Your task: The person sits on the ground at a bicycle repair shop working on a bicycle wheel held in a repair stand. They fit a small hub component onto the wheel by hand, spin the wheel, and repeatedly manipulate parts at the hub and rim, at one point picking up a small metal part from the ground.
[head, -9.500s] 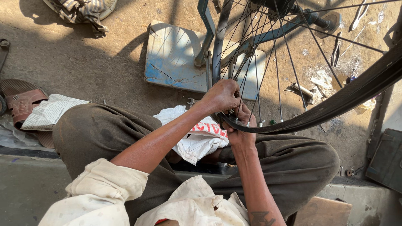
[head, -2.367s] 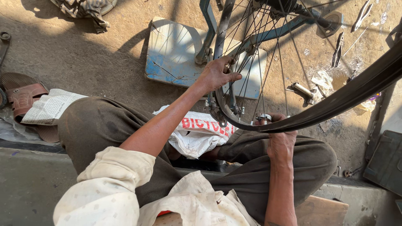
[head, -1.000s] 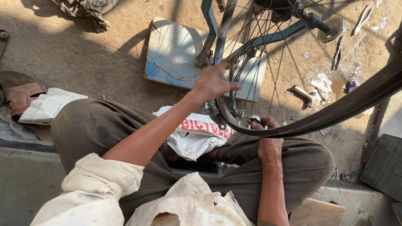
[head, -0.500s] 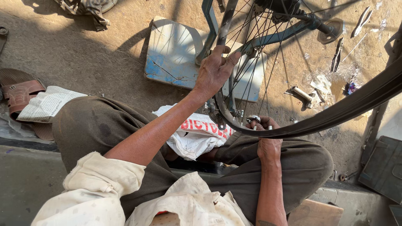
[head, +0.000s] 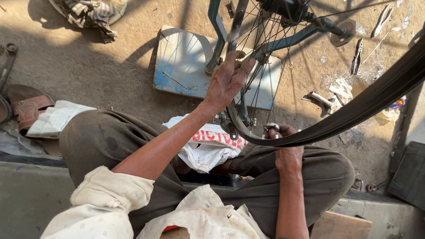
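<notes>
Hands first: the left hand (head: 228, 82) sits at about twelve o'clock from the person's lap, fingers curled around the rim of the bicycle wheel (head: 239, 66) among the spokes. The right hand (head: 283, 148) is lower, near three o'clock, fingers pinched on a small metal tool (head: 271, 128) held right at the rim, close under the loose black tyre (head: 363, 108) that sweeps off to the upper right. The wheel itself stands upright in a blue-grey stand on a flat blue plate (head: 186, 66) on the dusty floor, directly in front of the crossed legs, with a white printed sack (head: 208, 146) on the lap beneath it.

To do this well, I'd say the upper hand should keep the rim from turning while the tool works in small turns, one spoke at a time, watching the rim for wobble.

Against half a second ago, the left hand is in much the same place high on the rim and the right hand has not shifted. Pliers (head: 357, 56) lie untouched at two o'clock, a sandal (head: 26, 110) at nine.
</notes>
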### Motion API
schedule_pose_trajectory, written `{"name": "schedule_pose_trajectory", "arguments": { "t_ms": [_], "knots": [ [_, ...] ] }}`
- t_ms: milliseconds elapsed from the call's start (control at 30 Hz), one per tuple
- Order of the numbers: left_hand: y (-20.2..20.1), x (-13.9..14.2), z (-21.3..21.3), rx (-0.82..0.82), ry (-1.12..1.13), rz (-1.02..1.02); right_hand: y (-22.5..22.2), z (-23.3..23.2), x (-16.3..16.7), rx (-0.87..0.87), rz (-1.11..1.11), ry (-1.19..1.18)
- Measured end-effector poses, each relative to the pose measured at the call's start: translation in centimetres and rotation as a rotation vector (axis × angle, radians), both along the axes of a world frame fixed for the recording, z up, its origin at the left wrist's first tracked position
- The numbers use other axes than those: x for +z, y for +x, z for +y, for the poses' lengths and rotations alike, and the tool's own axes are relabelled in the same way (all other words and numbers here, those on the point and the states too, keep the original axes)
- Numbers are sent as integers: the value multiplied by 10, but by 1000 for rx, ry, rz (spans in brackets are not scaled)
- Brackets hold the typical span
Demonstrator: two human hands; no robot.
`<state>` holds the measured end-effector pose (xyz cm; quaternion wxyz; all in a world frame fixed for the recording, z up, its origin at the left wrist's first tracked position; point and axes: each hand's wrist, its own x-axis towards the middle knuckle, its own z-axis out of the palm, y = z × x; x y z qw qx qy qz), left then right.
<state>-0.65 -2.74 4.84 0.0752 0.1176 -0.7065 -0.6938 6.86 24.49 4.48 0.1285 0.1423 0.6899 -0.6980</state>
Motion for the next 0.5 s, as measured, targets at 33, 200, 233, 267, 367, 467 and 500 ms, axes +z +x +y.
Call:
{"name": "schedule_pose_trajectory", "arguments": {
  "t_ms": [33, 200, 233, 267, 367, 467, 500],
  "knots": [
    [0, 9, -2, 6, -11, 21, -2, 1, 9, -12, 19, 17],
    [15, 69, -10, -58, -107, 328, -36, 26, 66, 143, 329, -69],
    [16, 84, -9, -75, -141, 384, -47, 30, 73, 128, 337, -80],
    [19, 98, -6, -70, -195, 450, -58, 34, 81, 117, 340, -88],
    [21, 138, 6, -108, -249, 616, -89, 29, 80, 96, 320, -270],
    [24, 167, 20, -100, -373, 664, -96, 15, 64, -23, 204, -307],
    [28, 172, 25, -98, -388, 645, -94, 13, 59, -29, 187, -317]
  ]
}}
